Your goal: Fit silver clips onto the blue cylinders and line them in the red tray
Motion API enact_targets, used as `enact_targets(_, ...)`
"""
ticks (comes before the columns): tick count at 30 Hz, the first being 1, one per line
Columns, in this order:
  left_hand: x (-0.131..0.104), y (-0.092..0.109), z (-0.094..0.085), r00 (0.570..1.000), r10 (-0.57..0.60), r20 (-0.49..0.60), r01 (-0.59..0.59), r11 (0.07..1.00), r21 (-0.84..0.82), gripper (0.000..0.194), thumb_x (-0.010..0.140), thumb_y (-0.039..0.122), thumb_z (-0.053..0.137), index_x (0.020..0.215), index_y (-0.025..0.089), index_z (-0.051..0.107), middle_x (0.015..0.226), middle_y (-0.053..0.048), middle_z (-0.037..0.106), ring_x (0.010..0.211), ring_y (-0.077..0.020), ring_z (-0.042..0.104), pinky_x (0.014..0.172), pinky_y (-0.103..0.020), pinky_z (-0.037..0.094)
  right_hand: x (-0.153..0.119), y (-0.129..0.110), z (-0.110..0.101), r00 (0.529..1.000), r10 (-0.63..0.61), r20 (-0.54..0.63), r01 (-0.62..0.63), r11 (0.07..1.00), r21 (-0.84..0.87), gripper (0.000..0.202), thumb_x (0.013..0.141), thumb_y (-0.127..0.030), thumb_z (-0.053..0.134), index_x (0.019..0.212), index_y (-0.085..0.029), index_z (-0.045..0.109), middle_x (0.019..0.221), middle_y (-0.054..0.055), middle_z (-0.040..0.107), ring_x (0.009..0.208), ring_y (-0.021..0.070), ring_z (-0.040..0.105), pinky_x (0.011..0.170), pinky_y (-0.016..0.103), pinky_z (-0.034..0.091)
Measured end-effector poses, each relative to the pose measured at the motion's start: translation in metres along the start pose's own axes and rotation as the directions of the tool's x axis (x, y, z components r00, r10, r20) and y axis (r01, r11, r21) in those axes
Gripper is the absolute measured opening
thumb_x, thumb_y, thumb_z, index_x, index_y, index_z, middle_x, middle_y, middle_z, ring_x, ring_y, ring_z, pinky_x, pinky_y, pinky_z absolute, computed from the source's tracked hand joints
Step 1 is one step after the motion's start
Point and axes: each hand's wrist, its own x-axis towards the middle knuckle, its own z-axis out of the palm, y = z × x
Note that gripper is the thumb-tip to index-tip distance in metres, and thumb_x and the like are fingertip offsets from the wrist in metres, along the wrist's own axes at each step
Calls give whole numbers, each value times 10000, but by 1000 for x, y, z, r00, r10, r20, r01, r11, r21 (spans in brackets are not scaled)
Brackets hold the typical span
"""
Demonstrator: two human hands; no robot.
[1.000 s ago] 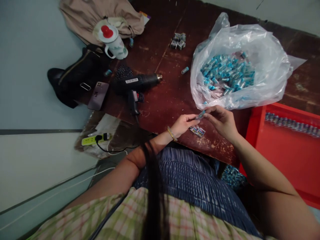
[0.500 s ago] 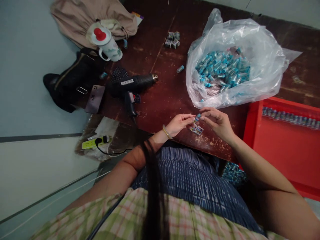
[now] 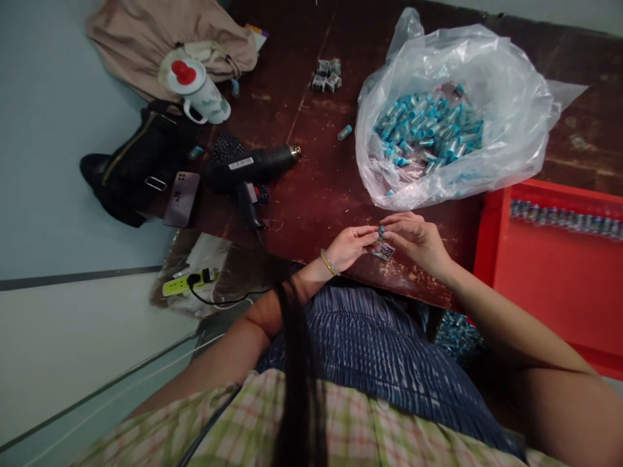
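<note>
Near the table's front edge, a small blue-capped vial (image 3: pixel 381 231) is pinched at the fingertips of both hands, mostly covered by them. My left hand (image 3: pixel 351 248), with a yellow bangle at the wrist, grips it from the left between thumb and index finger. From the right, the thumb and fingers of my right hand (image 3: pixel 419 243) close on its blue end. Just below the fingertips lies a small stack of printed labels (image 3: pixel 384 251). Behind my hands an open clear plastic bag (image 3: pixel 511 123) holds many blue-capped vials (image 3: pixel 428 130).
A red tray (image 3: pixel 549 292) at the right holds a row of labelled vials (image 3: pixel 564 217). At the left lie a black heat gun (image 3: pixel 257 167), a phone (image 3: pixel 182 200), a black bag (image 3: pixel 131 162) and a lidded mug (image 3: pixel 207 97). Small bundles (image 3: pixel 327 75) and a loose vial (image 3: pixel 344 133) lie further back.
My right fingers have moved left and closed in on the vial, so the hands are nearer each other. The view has shifted slightly. Surrounding things stay in place.
</note>
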Motion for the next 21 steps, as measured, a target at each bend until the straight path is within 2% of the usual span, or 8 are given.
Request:
enact_targets(4,-1,-2,0,1000,13,0,-13,1000,25,226,765,224,975,908,119,835,815,-38,763,707,-121,653,747,-274,489,-2,0,-1,1000,5,19,-5,1000,-30,126,937,-396,805,881,-300,864,1101,56,843,1115,287,747,1091,526,522)
enact_targets(9,-3,-4,3,999,22,-35,-19,996,90,194,809,212,947,933,111,837,773,-26,733,692,-117,614,732,-281,443,-2,0,-3,995,69,79,-72,996,46,135,922,-400,810,863,-286,854,1063,64,835,1104,279,734,1064,494,556)
enact_targets(12,-4,-2,6,1000,-11,-17,11,999,41,191,823,203,938,970,125,842,808,-31,745,708,-122,625,764,-292,471,-4,-2,-8,994,66,91,-74,994,86,117,926,-378,817,953,-266,841,1193,71,810,1203,270,717,1148,481,520)
enact_targets(15,-5,3,10,1000,-30,-6,30,999,-26,192,837,207,928,1007,165,851,871,-33,776,739,-131,657,805,-300,518,-9,-3,-13,997,76,4,-76,988,136,283,912,-370,847,1163,-263,771,1385,84,727,1322,255,671,1231,450,471)
enact_targets(17,-6,7,14,999,-32,-3,32,999,-36,179,852,207,916,1016,177,851,914,-37,798,755,-133,675,814,-295,535,-13,-2,-14,993,114,-34,-107,978,177,401,903,-400,856,1248,-262,706,1388,90,701,1308,245,669,1213,422,498)
enact_targets(21,-7,8,23,999,-50,11,50,998,-30,103,903,181,862,1003,172,840,951,-58,818,822,-147,715,845,-290,556,-24,4,-7,983,174,56,-182,964,195,516,891,-445,857,1325,-260,647,1326,81,720,1244,239,691,1155,397,551)
